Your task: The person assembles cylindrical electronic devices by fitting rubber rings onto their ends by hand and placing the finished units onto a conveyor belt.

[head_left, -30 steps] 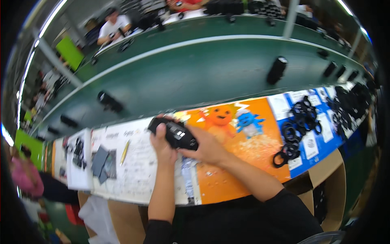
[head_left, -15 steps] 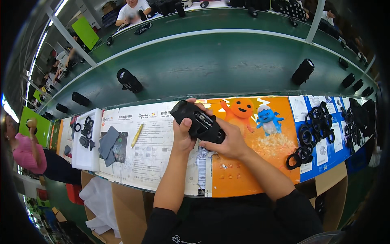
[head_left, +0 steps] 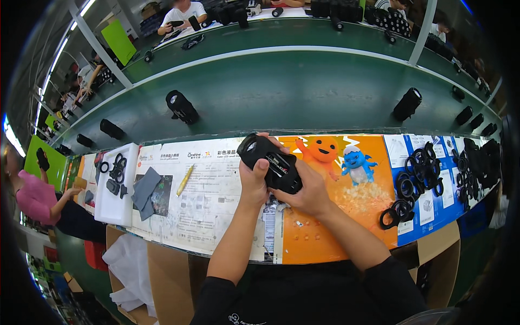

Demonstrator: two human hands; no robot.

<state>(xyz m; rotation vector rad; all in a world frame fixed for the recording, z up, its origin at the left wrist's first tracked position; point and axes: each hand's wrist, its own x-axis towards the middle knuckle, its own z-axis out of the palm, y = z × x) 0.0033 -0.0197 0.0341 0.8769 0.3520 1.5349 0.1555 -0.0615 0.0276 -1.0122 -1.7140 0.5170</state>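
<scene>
A black portable speaker (head_left: 269, 160) with a rounded barrel shape is held tilted above the bench, between both my hands. A recessed panel with small parts in it faces up toward me, and one round end points to the upper left. My left hand (head_left: 253, 181) is closed around its left side, thumb up along the body. My right hand (head_left: 307, 187) grips the lower right end, its thumb underneath. Some fingers of both hands are hidden behind the speaker.
Several black rings (head_left: 417, 176) are heaped on the right. A white foam tray (head_left: 130, 203) with black parts, a grey cloth (head_left: 145, 189) and a yellow pen-like tool (head_left: 184, 180) lie left. Beyond, a green conveyor (head_left: 292, 92) carries speakers. A co-worker (head_left: 40, 197) stands far left.
The speaker in my hands has turned a little, so its round upper-left end shows more. Speakers on the left of the conveyor have shifted right. The co-worker's hand at far left has come down to the bench.
</scene>
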